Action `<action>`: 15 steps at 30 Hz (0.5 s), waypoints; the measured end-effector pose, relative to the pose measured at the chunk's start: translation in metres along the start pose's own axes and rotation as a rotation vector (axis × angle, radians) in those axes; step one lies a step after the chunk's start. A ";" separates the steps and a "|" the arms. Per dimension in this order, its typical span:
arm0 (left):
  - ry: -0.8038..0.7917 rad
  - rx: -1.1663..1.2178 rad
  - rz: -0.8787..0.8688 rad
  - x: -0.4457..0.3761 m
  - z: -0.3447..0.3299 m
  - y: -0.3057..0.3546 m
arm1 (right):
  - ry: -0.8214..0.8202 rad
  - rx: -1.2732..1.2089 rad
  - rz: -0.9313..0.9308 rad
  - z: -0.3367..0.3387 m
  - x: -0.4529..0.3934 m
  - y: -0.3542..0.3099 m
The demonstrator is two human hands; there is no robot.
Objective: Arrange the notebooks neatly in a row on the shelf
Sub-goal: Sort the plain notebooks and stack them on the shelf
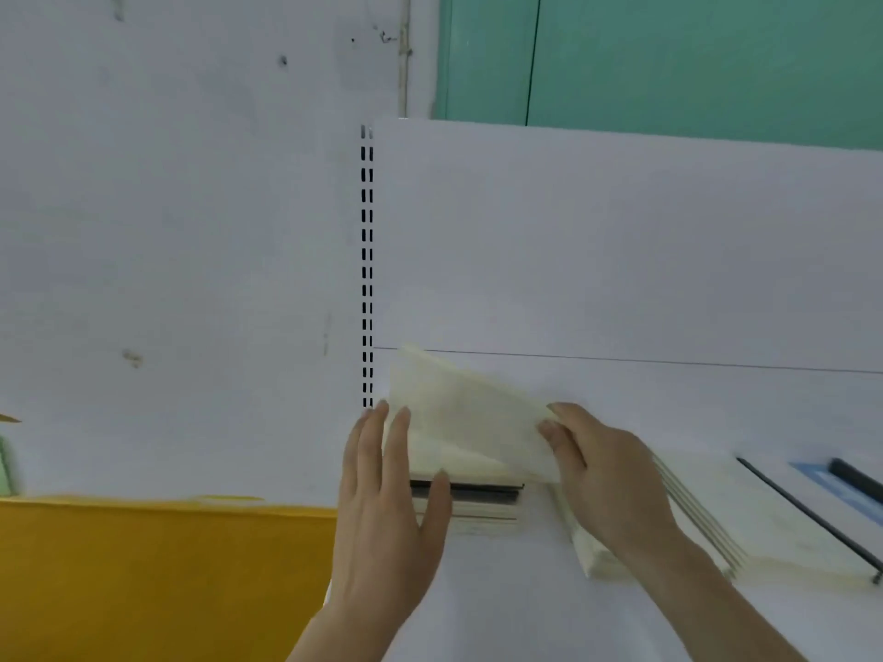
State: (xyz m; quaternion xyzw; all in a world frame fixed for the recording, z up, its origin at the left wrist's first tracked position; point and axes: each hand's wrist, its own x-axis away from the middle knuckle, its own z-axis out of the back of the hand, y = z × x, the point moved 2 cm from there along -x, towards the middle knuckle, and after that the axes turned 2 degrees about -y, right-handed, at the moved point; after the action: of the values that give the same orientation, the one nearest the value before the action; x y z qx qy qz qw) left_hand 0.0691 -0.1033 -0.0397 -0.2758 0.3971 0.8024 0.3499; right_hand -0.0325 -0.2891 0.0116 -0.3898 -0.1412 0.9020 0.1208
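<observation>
Both hands are up on the white shelf now; the cream notebook sits tilted at the shelf's left end, its top corner leaning toward eleven o'clock, close beside the slotted upright; the left hand lies at the notebook's eight o'clock, fingers straight and released, fingertips resting along its left edge and on the dark-edged stack beneath it; the right hand comes in at the notebook's four o'clock, fingers curled over its right edge, pinching that corner. Under the right wrist, at five o'clock from the tilted notebook, a second pile of cream notebooks lies flat, partly hidden by the forearm; further out at three o'clock a thin black rod runs diagonally across the shelf, and just past it a blue-and-black object, too blurred to tell what. The yellow panel fills the view at seven o'clock, below the shelf's left end; a green wall shows at one o'clock above the white back panel.
</observation>
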 end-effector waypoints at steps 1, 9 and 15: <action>-0.035 0.098 0.071 -0.001 0.003 0.005 | 0.044 -0.073 -0.060 0.008 0.004 -0.006; -0.330 1.178 0.740 0.005 -0.007 0.022 | 0.051 -0.850 -0.545 0.011 0.038 -0.041; -0.172 1.307 0.579 0.007 0.008 0.022 | -0.077 -0.707 -0.541 0.002 0.034 -0.035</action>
State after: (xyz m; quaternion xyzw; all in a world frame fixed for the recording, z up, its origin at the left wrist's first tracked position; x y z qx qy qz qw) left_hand 0.0461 -0.1040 -0.0309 0.1707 0.8242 0.4802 0.2468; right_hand -0.0525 -0.2456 0.0022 -0.3224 -0.5423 0.7479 0.2063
